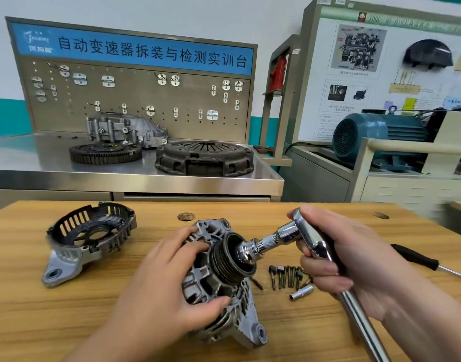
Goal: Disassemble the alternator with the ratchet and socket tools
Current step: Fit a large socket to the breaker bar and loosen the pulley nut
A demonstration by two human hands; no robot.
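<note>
The grey alternator (pixel 219 286) stands tilted on the wooden bench (pixel 67 314), its black grooved pulley (pixel 225 259) facing up and right. My left hand (pixel 166 280) grips the alternator housing from the left, thumb low and fingers over the top. My right hand (pixel 341 259) grips the head of the chrome ratchet (pixel 310 239); its handle runs down to the lower right. A socket on a short extension (pixel 253 250) sits in the middle of the pulley.
A removed alternator end cover (pixel 85 236) lies at the left. Several bolts and bits (pixel 287 276) and a small socket (pixel 301 292) lie right of the alternator. A black-handled screwdriver (pixel 420 258) lies at the right edge. Behind stands a steel bench with a flywheel (pixel 104 152) and clutch cover (pixel 204 158).
</note>
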